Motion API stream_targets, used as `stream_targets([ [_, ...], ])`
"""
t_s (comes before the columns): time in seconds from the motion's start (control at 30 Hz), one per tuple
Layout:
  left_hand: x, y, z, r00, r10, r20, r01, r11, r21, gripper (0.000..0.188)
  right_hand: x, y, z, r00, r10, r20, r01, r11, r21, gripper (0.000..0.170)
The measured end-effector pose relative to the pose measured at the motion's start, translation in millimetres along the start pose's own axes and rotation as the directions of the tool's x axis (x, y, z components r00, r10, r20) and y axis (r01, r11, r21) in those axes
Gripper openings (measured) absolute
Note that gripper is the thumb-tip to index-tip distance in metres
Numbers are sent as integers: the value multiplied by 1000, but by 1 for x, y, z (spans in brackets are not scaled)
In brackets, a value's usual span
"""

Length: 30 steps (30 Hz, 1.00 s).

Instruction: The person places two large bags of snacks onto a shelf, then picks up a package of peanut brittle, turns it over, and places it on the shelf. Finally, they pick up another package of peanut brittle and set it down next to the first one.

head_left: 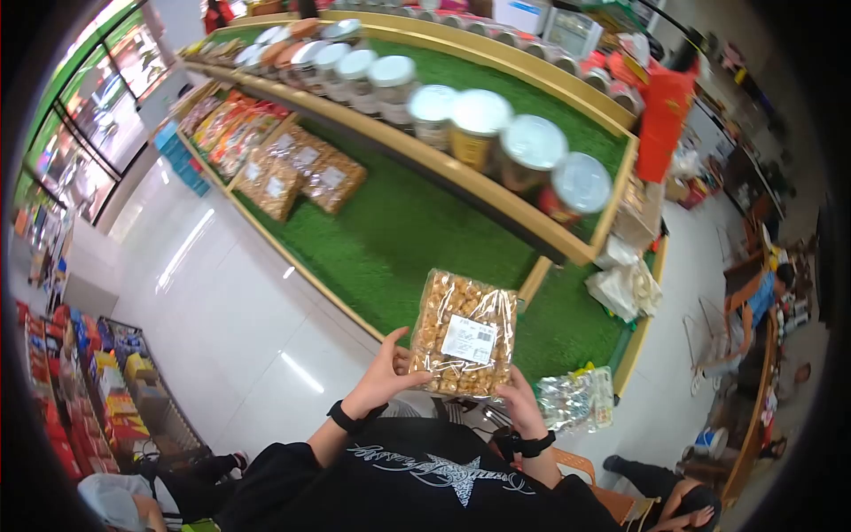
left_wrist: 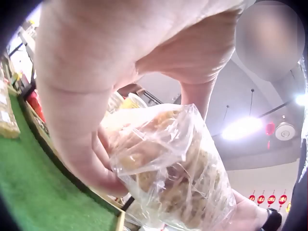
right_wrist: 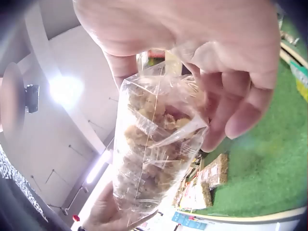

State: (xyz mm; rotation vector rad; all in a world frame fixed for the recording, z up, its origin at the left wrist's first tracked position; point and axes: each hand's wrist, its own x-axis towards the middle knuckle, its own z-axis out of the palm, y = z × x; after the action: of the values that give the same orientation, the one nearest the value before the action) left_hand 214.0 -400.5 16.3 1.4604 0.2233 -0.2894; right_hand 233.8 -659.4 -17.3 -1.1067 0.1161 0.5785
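Note:
A clear plastic pack of golden-brown puffed snack pieces (head_left: 452, 372) with a white label (head_left: 469, 340) is held up before the chest, label facing up. My left hand (head_left: 388, 371) grips its left edge, thumb on top and fingers beneath. At the lower right corner my right hand (head_left: 521, 405) pinches the pack the same way. In the left wrist view, fingers curl round one folded end of the wrapper (left_wrist: 168, 168). The right wrist view shows the other end of the pack (right_wrist: 154, 144) between thumb and fingers.
A green-lined display stand (head_left: 399, 239) with wooden edging lies ahead. Similar snack packs (head_left: 297, 168) sit on its left part. White-lidded jars (head_left: 532, 146) line the upper shelf. Near my right hand lies a silvery bag (head_left: 576, 399). Other people sit at the right and lower left.

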Motion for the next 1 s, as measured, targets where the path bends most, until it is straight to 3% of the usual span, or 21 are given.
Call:
stream_targets([
  [0.1,-28,11,-59,992,105,-63,-104,994,14,82,27,8,63,997,-8,70,13,998,-66,60],
  [0.23,-71,5,-134,959,135,-250,-154,986,-60,79,62,39,143,977,23,211,7,990,-140,63],
  [0.33,-108,8,-178,928,64,-368,-110,988,-104,72,70,58,202,968,92,233,-40,975,-221,63],
  [0.43,-131,13,-209,881,31,-471,-121,979,-163,63,82,73,242,930,101,354,-25,976,-214,62],
  [0.57,-139,10,-225,834,36,-551,-157,972,-175,59,98,79,261,902,165,400,-81,972,-220,63],
  [0.87,-120,13,-270,871,4,-491,-151,954,-259,58,155,68,289,856,215,470,-83,955,-285,65],
  [1.0,-102,27,-301,826,39,-563,-185,961,-205,58,195,68,317,826,213,523,-41,946,-321,67],
])
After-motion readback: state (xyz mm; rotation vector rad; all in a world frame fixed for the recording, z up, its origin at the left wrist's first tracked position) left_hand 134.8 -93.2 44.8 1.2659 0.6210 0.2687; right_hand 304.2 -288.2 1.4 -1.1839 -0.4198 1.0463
